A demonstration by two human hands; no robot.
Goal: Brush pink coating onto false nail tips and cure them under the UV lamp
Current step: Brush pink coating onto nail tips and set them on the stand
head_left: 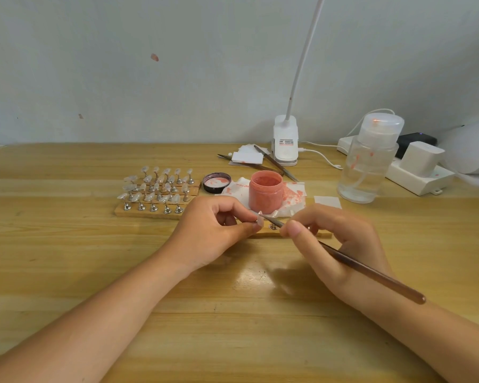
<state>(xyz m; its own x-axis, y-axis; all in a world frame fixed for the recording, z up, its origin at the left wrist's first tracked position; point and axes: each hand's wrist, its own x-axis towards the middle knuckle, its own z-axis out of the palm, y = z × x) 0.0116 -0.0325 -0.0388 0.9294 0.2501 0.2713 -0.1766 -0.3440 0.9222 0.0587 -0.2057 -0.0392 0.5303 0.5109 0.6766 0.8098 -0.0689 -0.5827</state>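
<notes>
Just in front of the open pink jar (266, 195) on the wooden table (67, 272), the left hand (213, 233) pinches a false nail tip (259, 221) while the right hand (340, 250) grips a brush (371, 272) whose tip touches it.

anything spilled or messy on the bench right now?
Yes, pink smears. The paper under the open pink jar is blotched, the clear pump bottle carries pink streaks, and the wall shows a pink mark. The jar's lid lies off beside it, inner face up. Nothing is tipped over.
</notes>
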